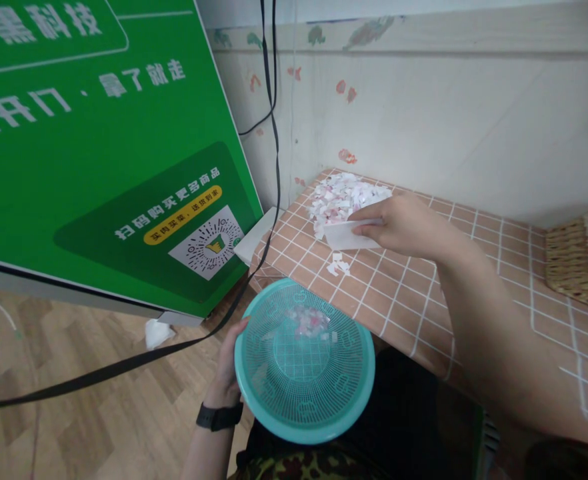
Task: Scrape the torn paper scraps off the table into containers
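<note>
My right hand [391, 223] pinches a white card [349, 235] between thumb and fingers, its lower edge down on the tabletop. Just behind the card lies a heap of torn paper scraps [337, 197], white with some pink. A few loose scraps [339, 265] lie nearer the table's edge. Below that edge, my left hand [231, 353] grips the rim of a turquoise plastic basket [304, 427] from its left side; most of the fingers are hidden behind it. Inside the basket is a small cluster of paper scraps [310, 323].
The table [424, 300] has a brown cover with white grid lines. A woven basket [574, 257] stands at its right end. On the left rises a green panel [124, 147] with Chinese lettering. A black cable [277, 153] hangs before the wall and runs down left.
</note>
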Motion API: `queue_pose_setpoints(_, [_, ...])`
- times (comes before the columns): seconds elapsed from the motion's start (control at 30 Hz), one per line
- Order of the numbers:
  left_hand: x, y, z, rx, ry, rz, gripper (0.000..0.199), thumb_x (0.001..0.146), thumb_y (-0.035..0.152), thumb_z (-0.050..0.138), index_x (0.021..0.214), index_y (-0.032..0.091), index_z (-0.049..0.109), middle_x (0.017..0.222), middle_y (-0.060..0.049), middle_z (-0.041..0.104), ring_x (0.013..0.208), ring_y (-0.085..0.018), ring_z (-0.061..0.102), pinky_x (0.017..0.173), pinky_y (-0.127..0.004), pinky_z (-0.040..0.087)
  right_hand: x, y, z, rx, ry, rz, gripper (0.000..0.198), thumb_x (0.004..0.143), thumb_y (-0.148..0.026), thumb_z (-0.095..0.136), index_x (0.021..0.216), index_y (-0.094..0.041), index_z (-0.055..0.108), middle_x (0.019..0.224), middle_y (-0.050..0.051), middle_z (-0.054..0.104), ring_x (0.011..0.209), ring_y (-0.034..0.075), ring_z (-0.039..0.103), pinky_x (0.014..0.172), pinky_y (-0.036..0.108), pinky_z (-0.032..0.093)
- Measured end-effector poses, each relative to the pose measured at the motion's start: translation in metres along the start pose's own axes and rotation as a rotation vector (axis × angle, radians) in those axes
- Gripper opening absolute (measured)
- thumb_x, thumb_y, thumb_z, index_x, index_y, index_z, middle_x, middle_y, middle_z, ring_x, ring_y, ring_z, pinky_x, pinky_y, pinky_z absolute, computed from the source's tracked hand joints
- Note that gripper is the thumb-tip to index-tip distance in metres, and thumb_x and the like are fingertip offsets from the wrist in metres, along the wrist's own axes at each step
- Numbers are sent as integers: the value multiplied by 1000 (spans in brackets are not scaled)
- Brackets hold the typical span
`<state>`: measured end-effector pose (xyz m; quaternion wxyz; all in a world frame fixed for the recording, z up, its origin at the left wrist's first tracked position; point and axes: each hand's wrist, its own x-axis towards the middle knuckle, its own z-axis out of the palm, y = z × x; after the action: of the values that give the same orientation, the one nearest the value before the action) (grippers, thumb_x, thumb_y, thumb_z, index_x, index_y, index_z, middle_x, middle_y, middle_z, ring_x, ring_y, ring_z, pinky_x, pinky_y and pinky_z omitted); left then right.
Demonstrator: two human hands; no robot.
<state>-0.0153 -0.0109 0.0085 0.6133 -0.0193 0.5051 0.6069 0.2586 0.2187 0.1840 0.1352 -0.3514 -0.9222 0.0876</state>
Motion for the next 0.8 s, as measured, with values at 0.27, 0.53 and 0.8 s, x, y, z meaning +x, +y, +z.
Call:
queue_pose_setpoints(0.27, [-3, 2, 2, 52, -5, 46, 23, 69, 33, 79, 82, 14, 75, 72, -4, 74, 60, -19, 67, 63, -30, 53, 13, -2, 25, 95, 91, 60, 31, 87, -23, 56, 111, -24, 76, 91, 5, 77, 88, 22, 69, 79, 33, 46])
queue_pose_setpoints(0.53, [1, 1, -2, 44, 1, 34, 24, 68, 33, 79, 82, 14, 76, 74, -5, 75, 62, -19, 67, 63, -30, 54, 8, 7, 14, 129, 29, 47, 30, 85, -24, 58, 108, -22, 77, 99, 5, 77, 88, 22, 70, 78, 32, 48])
queue_pose_setpoints(0.8, [0, 2, -1, 47, -3, 32, 24, 69, 33, 78, 84, 15, 76, 77, -5, 76, 65, -20, 69, 66, -31, 55, 2, 12, -3, 167, -138, 52, 28, 85, -25, 59, 105, -28, 78, 90, -2, 78, 76, 19, 68, 71, 31, 49])
